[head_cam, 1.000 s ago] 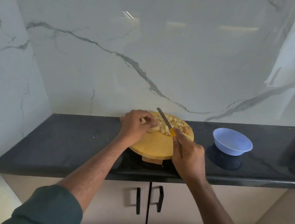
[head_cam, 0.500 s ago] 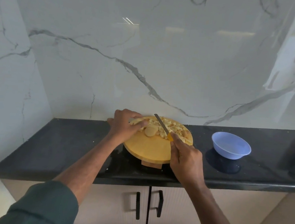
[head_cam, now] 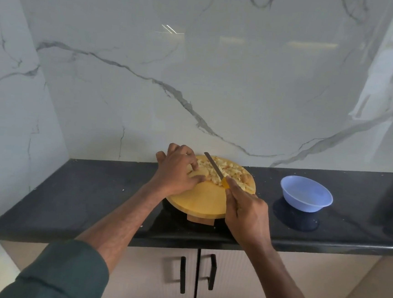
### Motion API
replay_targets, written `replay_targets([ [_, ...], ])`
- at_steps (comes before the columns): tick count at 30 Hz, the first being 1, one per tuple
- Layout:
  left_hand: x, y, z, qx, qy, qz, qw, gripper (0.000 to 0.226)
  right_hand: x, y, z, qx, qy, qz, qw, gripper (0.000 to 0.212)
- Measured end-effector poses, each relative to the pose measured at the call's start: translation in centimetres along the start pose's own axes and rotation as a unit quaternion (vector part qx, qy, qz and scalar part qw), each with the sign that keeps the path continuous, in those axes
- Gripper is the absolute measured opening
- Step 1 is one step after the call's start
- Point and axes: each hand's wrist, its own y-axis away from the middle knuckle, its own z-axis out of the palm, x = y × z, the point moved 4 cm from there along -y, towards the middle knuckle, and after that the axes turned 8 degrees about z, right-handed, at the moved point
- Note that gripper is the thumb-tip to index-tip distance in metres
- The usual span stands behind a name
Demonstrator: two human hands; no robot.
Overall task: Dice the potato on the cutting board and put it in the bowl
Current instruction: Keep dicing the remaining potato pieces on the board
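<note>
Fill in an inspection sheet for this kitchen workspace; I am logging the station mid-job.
Surface: black countertop, pale specks on it.
Job's things: round cutting board with diced potato heaped at its far side; blue bowl to its right, no potato seen in it.
Clutter: nothing seen.
Hands: left hand holds a potato piece; right hand grips the knife.
Cables: nothing seen.
Surroundings: marble wall; cabinet doors below.

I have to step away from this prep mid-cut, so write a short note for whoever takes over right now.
Left hand holds a potato slice on the round wooden cutting board. Right hand grips the yellow-handled knife, blade over the pile of diced potato. The blue plastic bowl, right of the board, holds no potato. Left: dice remaining slice, move everything into the bowl.
</note>
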Motion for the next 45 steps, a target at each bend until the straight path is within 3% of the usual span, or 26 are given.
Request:
replay_targets([
  [4,-1.2,-0.2,-0.1,0.017,0.033,-0.013,0.999,0.032,-0.1,0.0,-0.1,0.005,-0.001,-0.001,1.000,0.036],
  [8,-2.4,-0.7,-1.4,0.122,0.174,-0.090,0.973,0.028,-0.1,0.0,0.0,-0.010,0.003,0.012,1.000,0.035],
  [11,-2.9,-1.2,-1.7,0.160,0.158,-0.106,0.969,0.027,0.0,-0.1,0.1,-0.017,0.007,0.015,1.000,0.035],
  [13,-3.0,-1.6,-1.6,0.135,0.086,-0.088,0.983,0.027,0.0,-0.1,0.1,-0.021,0.010,0.016,1.000,0.035],
  [16,-2.4,-1.9,-0.2,0.025,-0.029,-0.043,0.998,0.027,0.1,-0.1,0.1,-0.023,0.011,0.017,1.000,0.036],
  [18,-2.2,-1.8,0.5,-0.006,-0.029,-0.039,0.999,0.028,0.1,-0.1,0.2,-0.025,0.011,0.017,0.999,0.036],
  [22,-2.1,-1.4,0.9,-0.004,0.016,-0.008,1.000,0.043,0.3,-0.1,0.2,-0.019,0.004,0.012,1.000,0.035],
  [29,-0.8,-1.4,0.9,-0.074,-0.058,0.022,0.995,0.050,0.3,-0.1,0.2,-0.016,0.001,0.015,1.000,0.035],
  [33,-0.7,-1.6,1.3,-0.094,-0.059,0.019,0.994,0.046,0.2,0.0,0.1,-0.011,0.002,0.010,1.000,0.035],
  [39,-0.2,-1.1,0.9,-0.029,-0.018,0.040,0.999,0.024,0.0,0.1,0.0,-0.007,0.003,0.010,1.000,0.035],
  [45,-0.5,-0.8,1.0,-0.078,-0.049,0.019,0.996,0.053,-0.1,0.1,-0.1,0.000,0.001,0.005,1.000,0.036],
])
